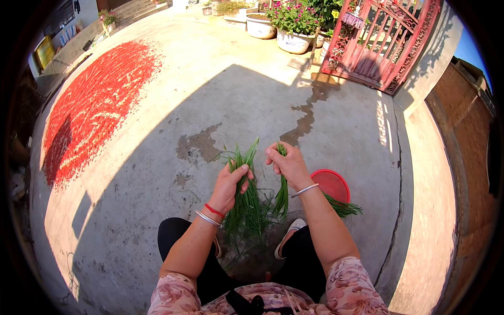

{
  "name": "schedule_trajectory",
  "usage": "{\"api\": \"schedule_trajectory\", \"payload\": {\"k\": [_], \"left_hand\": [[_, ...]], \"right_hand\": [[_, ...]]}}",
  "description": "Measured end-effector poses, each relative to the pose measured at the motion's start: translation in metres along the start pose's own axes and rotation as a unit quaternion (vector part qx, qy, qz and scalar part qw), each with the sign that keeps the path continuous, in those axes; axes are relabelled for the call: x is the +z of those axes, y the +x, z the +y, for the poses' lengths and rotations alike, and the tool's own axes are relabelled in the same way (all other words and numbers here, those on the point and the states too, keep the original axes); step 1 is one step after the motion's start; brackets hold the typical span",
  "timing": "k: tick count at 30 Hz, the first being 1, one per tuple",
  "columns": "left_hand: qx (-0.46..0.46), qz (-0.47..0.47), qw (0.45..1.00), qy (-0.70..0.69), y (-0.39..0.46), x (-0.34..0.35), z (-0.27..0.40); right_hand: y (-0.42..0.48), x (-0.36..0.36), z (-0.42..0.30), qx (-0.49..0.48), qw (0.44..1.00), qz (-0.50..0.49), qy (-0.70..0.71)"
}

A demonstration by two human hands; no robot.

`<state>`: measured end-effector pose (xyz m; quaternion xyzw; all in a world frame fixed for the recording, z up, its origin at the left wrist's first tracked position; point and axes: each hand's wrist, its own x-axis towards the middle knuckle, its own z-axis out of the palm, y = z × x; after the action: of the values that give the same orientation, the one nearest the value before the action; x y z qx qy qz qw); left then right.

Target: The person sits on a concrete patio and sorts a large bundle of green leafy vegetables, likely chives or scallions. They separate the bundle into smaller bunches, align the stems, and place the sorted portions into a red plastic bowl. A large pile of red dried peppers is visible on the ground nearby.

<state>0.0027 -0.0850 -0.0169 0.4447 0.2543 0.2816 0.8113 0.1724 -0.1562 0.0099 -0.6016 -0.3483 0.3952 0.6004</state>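
My left hand [232, 183] grips a bunch of long green leafy stalks [249, 210], whose tips stick up above the thumb and whose other ends hang down between my feet. To its right, my right hand [286, 163] is closed around a smaller green bunch [282, 197] that hangs below the palm. The two hands are apart. Loose green strands lie on the ground beneath them. Partly behind my right forearm is a round red plastic basin or lid [332, 185], and another green bunch [343, 207] lies by its lower edge.
Red produce, perhaps chillies [98, 106], is spread over the sunlit concrete at left. Potted flowering plants [295, 39] stand at the back, beside a red metal gate [380, 47]. Wet patches [303, 122] mark the concrete ahead, and a long crack [399, 189] runs down the right.
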Motion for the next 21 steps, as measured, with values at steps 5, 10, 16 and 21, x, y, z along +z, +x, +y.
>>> {"api": "schedule_trajectory", "payload": {"k": [5, 10, 16, 21], "left_hand": [[0.009, -0.024, 0.998, 0.065, 0.000, 0.001, -0.004], [-0.038, -0.016, 0.998, -0.043, -0.001, -0.001, 0.000], [-0.024, -0.030, 0.999, 0.004, -0.001, -0.003, 0.000], [-0.004, -0.031, 0.998, 0.057, -0.001, 0.001, -0.002]], "right_hand": [[-0.003, 0.016, -0.001, -0.019, 0.999, 0.000, -0.034], [-0.001, 0.011, 0.000, -0.002, 0.998, -0.004, 0.055], [0.000, 0.008, 0.001, 0.007, 0.996, 0.003, 0.084], [0.001, 0.010, 0.006, -0.003, 0.998, 0.006, 0.054]]}}
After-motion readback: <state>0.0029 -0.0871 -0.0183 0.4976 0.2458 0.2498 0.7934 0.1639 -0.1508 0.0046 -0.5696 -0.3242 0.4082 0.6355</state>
